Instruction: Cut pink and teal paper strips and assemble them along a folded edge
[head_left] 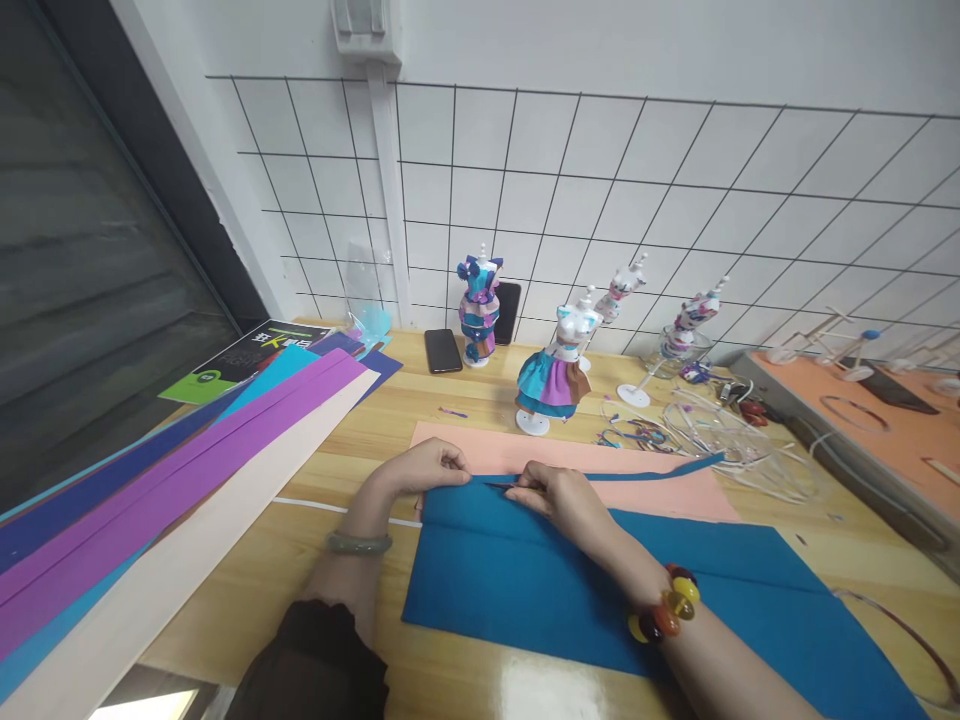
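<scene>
A large teal-blue fabric sheet (517, 580) lies in front of me, partly over a peach sheet (637, 462). My left hand (431, 468) pinches the sheet's far left edge between thumb and fingers. Close beside it, my right hand (551, 492) is closed around scissors (496, 486); only thin dark blades show, and the handles are hidden in the hand. The blades lie at the sheet's far edge, pointing left toward my left fingertips. A narrow blue strip (675, 470) runs along that edge and off to the right, apart from the sheet there.
Small mannequins stand at the back, one in a layered skirt (555, 385), another in a blue-purple dress (480, 310). A phone (443, 351) lies near the wall. Long coloured sheets (225, 440) fill the left. Tangled clear cords (712, 440) lie right; an orange-topped surface (862, 420) adjoins.
</scene>
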